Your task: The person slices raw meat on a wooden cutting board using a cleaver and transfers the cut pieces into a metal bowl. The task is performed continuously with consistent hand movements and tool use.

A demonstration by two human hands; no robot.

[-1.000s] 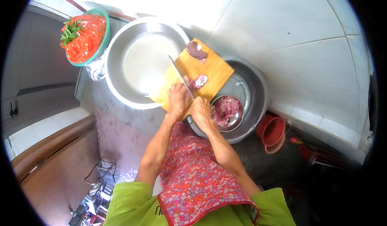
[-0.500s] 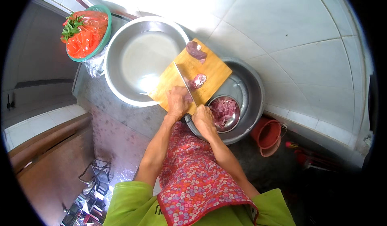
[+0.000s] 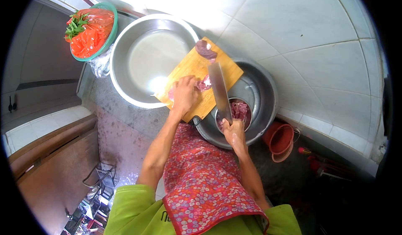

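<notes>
Holding one cleaver [image 3: 219, 90], perhaps two meat pieces [image 3: 204, 83]

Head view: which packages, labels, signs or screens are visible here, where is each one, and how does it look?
Orange-red plastic bag: top left, inside a round green basket, crumpled and shiny, green leaves beside it.
Clear plastic bag: just below that basket, crumpled.
No labels, signs or screens can be seen.

We see 2 bare forearms reaching forward from the lower edge. The left hand [image 3: 185, 93] lies palm down, fingers curled and pressing. The right hand [image 3: 233, 131] sits nearer the body, its grip closed in a fist, wrist straight.
</notes>
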